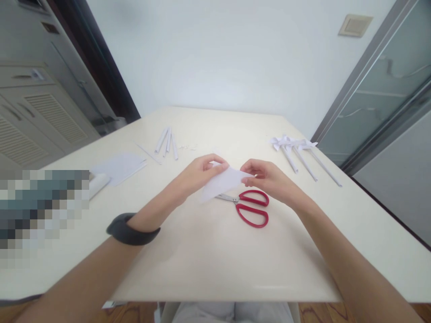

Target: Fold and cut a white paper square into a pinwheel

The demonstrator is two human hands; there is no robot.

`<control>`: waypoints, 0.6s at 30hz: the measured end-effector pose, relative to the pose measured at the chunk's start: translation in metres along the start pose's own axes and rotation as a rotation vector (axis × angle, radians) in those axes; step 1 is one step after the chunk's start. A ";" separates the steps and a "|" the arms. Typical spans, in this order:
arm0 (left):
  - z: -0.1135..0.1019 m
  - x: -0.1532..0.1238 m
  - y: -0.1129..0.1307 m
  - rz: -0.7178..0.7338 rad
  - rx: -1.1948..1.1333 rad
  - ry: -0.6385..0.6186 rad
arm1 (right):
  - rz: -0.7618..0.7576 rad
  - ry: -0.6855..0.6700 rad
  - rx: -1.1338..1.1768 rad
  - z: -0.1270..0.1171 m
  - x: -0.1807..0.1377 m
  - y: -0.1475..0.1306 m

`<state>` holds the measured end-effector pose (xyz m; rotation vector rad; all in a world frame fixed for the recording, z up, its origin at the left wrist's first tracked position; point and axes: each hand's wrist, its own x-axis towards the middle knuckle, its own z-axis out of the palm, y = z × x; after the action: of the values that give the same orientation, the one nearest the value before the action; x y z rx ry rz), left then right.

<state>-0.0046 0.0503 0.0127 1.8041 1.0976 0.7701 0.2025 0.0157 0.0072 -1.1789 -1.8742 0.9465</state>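
Note:
Between my two hands is a sheet of white paper (225,181), held a little above the table. The thumb and fingers of my left hand (209,169) pinch its upper left edge. My right hand (261,176) grips its right corner, fingertips pressed together. Just below the paper lies a pair of scissors (253,208) with red handles, pointing left; the paper hides the blade tips. A dark band (134,229) is round my left wrist.
Several rolled paper tubes (167,142) and small scraps (187,147) lie at the back left. Flat paper sheets (118,168) rest further left, near a white roll (98,185) and a blurred-out patch. Paper pinwheels (296,144) on sticks lie at the right. A wall (215,58) stands behind the table (215,264).

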 end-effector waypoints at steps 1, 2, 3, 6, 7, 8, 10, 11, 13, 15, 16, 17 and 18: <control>-0.001 0.000 0.001 -0.002 -0.058 -0.010 | 0.003 0.011 0.032 -0.001 0.001 0.001; -0.002 -0.001 0.002 0.002 -0.119 -0.033 | 0.007 0.025 0.060 -0.002 0.002 0.001; -0.003 -0.001 0.003 0.010 -0.177 -0.066 | 0.010 0.042 0.084 -0.003 0.002 0.001; -0.007 -0.003 0.005 0.022 -0.282 -0.173 | 0.015 0.094 0.131 -0.005 0.003 0.002; -0.007 -0.003 0.005 0.017 -0.291 -0.177 | 0.012 0.108 0.144 -0.006 0.003 0.003; -0.008 -0.003 0.004 0.009 -0.293 -0.176 | 0.008 0.121 0.154 -0.006 0.003 0.003; -0.010 -0.002 0.001 -0.007 -0.286 -0.174 | 0.003 0.134 0.165 -0.007 0.003 0.004; -0.011 -0.001 0.000 -0.011 -0.278 -0.178 | 0.003 0.133 0.165 -0.008 0.003 0.003; -0.013 0.000 -0.001 -0.003 -0.255 -0.188 | 0.005 0.110 0.159 -0.009 0.003 0.002; -0.013 0.001 0.000 0.009 -0.236 -0.213 | 0.007 0.059 0.160 -0.009 0.001 -0.001; -0.013 0.001 0.000 0.013 -0.232 -0.230 | 0.010 0.030 0.167 -0.009 0.001 -0.002; -0.013 0.000 0.001 0.018 -0.229 -0.247 | 0.015 0.004 0.176 -0.009 0.000 -0.003; -0.012 0.000 0.001 0.022 -0.225 -0.264 | 0.022 -0.019 0.183 -0.009 -0.001 -0.004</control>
<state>-0.0142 0.0546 0.0188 1.6723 0.7877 0.6207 0.2084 0.0154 0.0148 -1.0854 -1.7514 1.1194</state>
